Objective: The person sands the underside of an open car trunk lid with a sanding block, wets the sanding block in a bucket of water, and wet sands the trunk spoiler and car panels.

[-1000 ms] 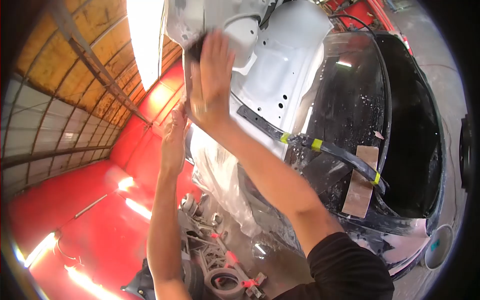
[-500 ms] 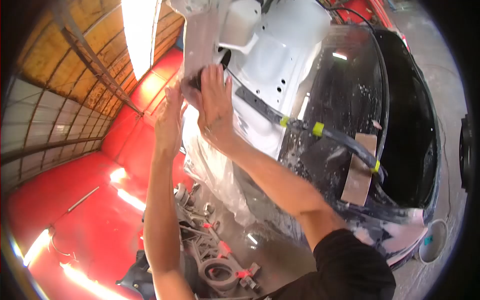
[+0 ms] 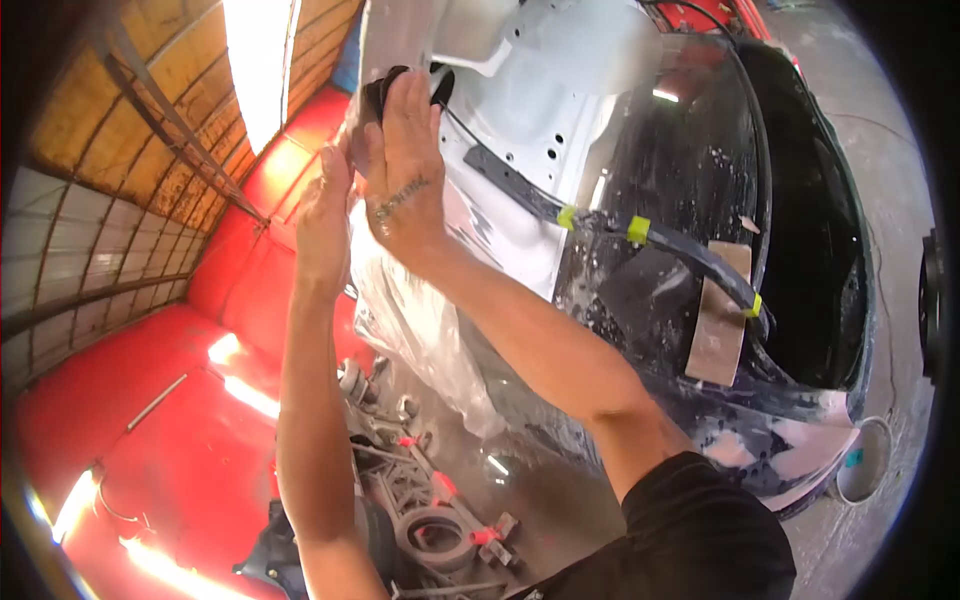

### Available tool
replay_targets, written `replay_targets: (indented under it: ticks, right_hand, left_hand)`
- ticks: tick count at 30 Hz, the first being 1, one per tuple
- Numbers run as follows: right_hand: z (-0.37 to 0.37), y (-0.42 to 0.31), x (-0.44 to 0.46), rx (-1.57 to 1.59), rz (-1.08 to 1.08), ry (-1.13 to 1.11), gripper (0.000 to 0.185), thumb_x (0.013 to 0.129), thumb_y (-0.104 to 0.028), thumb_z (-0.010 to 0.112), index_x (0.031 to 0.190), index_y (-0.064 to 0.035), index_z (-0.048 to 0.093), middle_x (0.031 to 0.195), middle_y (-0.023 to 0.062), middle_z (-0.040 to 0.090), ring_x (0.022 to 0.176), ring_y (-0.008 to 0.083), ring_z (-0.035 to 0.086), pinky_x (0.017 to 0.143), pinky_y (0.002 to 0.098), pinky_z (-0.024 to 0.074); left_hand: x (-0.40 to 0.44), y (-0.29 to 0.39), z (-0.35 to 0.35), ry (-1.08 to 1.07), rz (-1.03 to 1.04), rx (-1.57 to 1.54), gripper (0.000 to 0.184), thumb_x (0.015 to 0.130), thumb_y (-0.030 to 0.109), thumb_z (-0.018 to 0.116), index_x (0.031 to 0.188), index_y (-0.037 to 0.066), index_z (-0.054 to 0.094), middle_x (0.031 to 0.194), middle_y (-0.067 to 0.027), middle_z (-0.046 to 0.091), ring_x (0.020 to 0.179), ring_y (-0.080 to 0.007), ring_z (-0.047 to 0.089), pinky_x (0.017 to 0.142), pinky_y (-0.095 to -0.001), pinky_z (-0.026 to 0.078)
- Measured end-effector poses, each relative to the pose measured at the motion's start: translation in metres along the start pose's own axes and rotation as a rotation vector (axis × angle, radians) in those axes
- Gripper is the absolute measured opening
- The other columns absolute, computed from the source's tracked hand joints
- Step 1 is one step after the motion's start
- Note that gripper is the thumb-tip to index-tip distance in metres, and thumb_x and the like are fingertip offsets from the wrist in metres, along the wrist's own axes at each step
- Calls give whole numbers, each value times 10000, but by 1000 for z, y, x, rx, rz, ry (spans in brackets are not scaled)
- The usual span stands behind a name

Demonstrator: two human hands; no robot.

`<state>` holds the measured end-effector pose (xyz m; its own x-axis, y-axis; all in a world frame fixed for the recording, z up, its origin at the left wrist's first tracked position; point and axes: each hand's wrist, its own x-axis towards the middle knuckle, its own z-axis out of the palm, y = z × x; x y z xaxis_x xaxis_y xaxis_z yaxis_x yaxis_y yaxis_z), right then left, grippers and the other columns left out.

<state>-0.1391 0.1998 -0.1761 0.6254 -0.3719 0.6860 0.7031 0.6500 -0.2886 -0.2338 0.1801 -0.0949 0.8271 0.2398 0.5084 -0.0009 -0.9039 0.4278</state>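
My right hand [image 3: 405, 175] lies over a dark pad [image 3: 376, 95] on the grey edge panel [image 3: 395, 35] of a car body, its fingers pressed together and pointing up. What the pad is made of cannot be told. Just to the left, my left hand [image 3: 322, 215] is raised at the outer side of the same edge, with fingers close together; whether it grips the edge is hidden. Right of the hands is a pale inner panel [image 3: 540, 85] with small holes. A black strip [image 3: 510, 185] with yellow-green tape [image 3: 638, 229] runs down from it.
Clear plastic sheeting [image 3: 410, 320] hangs below my hands. A brown board [image 3: 718, 330] rests on the dark glass [image 3: 665, 130]. Metal parts and a ring [image 3: 435, 540] lie on the floor. A bucket [image 3: 862, 462] stands at the lower right, and a red wall [image 3: 150, 400] is at left.
The view has shifted, and the panel appears lower and further left. My right hand with the dark pad first slid down along the edge panel and now sits higher in view. My left hand stays beside it.
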Motion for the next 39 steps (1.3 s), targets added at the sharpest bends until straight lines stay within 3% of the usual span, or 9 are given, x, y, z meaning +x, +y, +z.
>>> replay_targets:
  ticks: [2, 7, 12, 17, 20, 30, 32, 33, 39]
  right_hand:
    - [-18, 7, -29, -134, -15, -185, 654, 849, 45, 543, 1488, 129, 426, 1619, 322, 316, 1543, 502, 249, 1196, 698, 225]
    - [-5, 16, -52, -39, 78, -99, 572, 1069, -134, 507, 1567, 102, 352, 1644, 298, 335, 1556, 442, 286, 1252, 612, 178]
    - [-24, 13, -31, -249, -93, -239, 621, 959, -27, 514, 1532, 133, 336, 1602, 338, 345, 1524, 492, 301, 1201, 650, 246]
    - [-12, 5, -44, -51, 155, -203, 651, 917, 1, 531, 1526, 129, 340, 1590, 341, 349, 1528, 497, 285, 1220, 648, 218]
    - [13, -28, 7, 118, 204, 118, 618, 959, -22, 487, 1533, 142, 328, 1625, 342, 316, 1542, 498, 264, 1231, 651, 176]
    - [-2, -5, 7, 14, -64, 63, 654, 935, 26, 550, 1545, 118, 331, 1598, 377, 331, 1511, 516, 321, 1228, 610, 268]
    - [-11, 26, -18, 20, -165, -77, 669, 902, 40, 597, 1529, 103, 369, 1583, 329, 396, 1478, 525, 370, 1176, 565, 390]
    - [-26, 38, -31, -108, -246, -174, 643, 892, 30, 613, 1501, 91, 415, 1569, 303, 429, 1438, 520, 419, 1150, 561, 415]
    - [-101, 15, -8, -376, -637, -511, 519, 877, -66, 653, 1381, 30, 576, 1497, 172, 544, 1241, 399, 556, 958, 491, 507]
  left_hand:
    - [-3, 3, 2, 77, -56, 35, 769, 1132, 538, 325, 1643, -30, 234, 1720, -160, 259, 1597, -306, 224, 1300, -492, 169]
    - [-3, 2, 9, 103, -45, 26, 767, 1130, 548, 317, 1645, -16, 247, 1716, -156, 272, 1601, -304, 214, 1297, -494, 169]
    - [-8, -1, 4, 69, -78, 15, 743, 1132, 537, 324, 1649, 6, 259, 1722, -149, 260, 1606, -306, 195, 1297, -499, 163]
    - [-3, -9, 2, 76, -65, 21, 716, 1137, 520, 328, 1654, 28, 268, 1728, -126, 260, 1611, -285, 185, 1293, -483, 162]
    - [-2, -5, -4, 38, -49, 34, 715, 1135, 529, 333, 1656, 42, 277, 1727, -121, 268, 1609, -268, 192, 1288, -477, 165]
    - [-7, 7, 4, 117, -64, 115, 711, 1138, 502, 354, 1614, -26, 340, 1686, -157, 342, 1573, -259, 289, 1285, -400, 205]
    - [-6, 3, 3, 73, -3, 112, 689, 1146, 478, 342, 1602, -38, 357, 1669, -165, 371, 1562, -247, 311, 1280, -368, 215]
    - [0, -7, 2, 116, 91, 105, 656, 1147, 462, 379, 1540, -57, 464, 1474, -195, 589, 1358, -243, 525, 1163, -363, 371]
    - [1, -18, 1, 193, 117, 94, 669, 1142, 470, 386, 1536, -65, 461, 1481, -200, 586, 1395, -253, 512, 1198, -364, 353]
